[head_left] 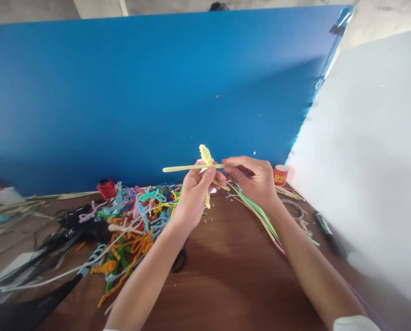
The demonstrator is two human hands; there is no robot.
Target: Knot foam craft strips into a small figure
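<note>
Above the table, my left hand (pixel 199 186) is closed on a yellow pipe cleaner (pixel 181 168), its thumb pressed over the middle. The pipe cleaner's straight length runs sideways, its left end sticking out past my fingers. A wound, thicker yellow piece (pixel 205 154) stands up from the crossing point. More yellow ends poke out below the left fingers. My right hand (pixel 255 177) pinches the right end of the straight length between thumb and fingertips. Behind my left hand there is a pale, bright thing, mostly hidden.
A heap of coloured pipe cleaners (pixel 146 211) covers the table's left part. Black scissor handles (pixel 179 261) lie by my left forearm. Green and pink strands (pixel 260 212), a red paper cup (pixel 280 175) and a black marker (pixel 329 234) are rightward. A blue partition (pixel 150 92) stands behind.
</note>
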